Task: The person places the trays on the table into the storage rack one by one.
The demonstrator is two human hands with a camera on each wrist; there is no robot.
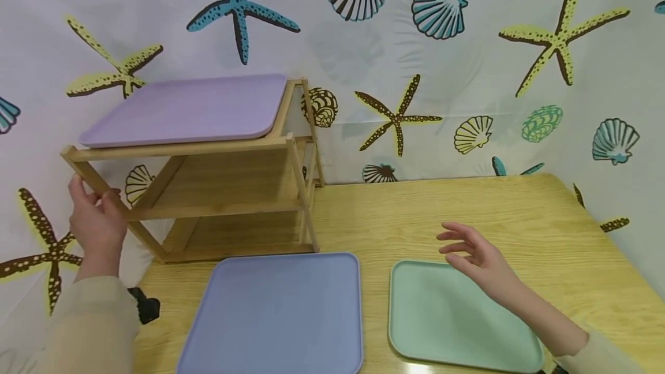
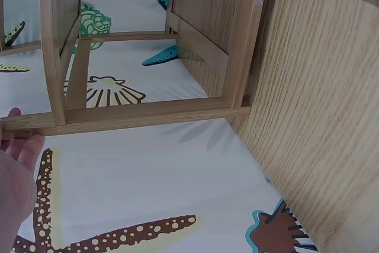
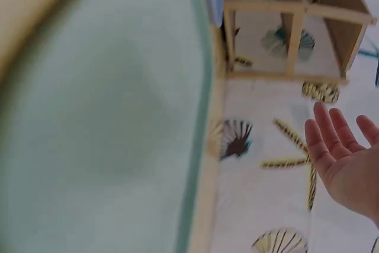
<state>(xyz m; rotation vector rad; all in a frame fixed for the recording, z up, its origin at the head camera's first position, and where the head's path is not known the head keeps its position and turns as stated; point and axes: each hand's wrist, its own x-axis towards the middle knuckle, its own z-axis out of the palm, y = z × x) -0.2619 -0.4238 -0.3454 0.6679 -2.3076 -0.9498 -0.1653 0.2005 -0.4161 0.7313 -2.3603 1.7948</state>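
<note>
A light wooden shelf rack point(image 1: 223, 208) with slanted legs stands at the back left of the table. My left hand point(image 1: 98, 218) holds its left front post, thumb on the near side and fingers round the other. The left wrist view shows the same hand point(image 2: 18, 176) with its fingers at the wooden post point(image 2: 148, 112). On the rack's top level lies a lilac tray point(image 1: 192, 109). My right hand point(image 1: 480, 261) hovers over the far part of a mint green tray point(image 1: 447, 316), fingers loosely bent and holding nothing.
Flat on the table point(image 1: 415, 212), in front of the rack, lies a blue tray point(image 1: 280, 316), left of the green one. A white cloth point(image 1: 332, 51) printed with starfish and shells hangs behind the table and along both sides.
</note>
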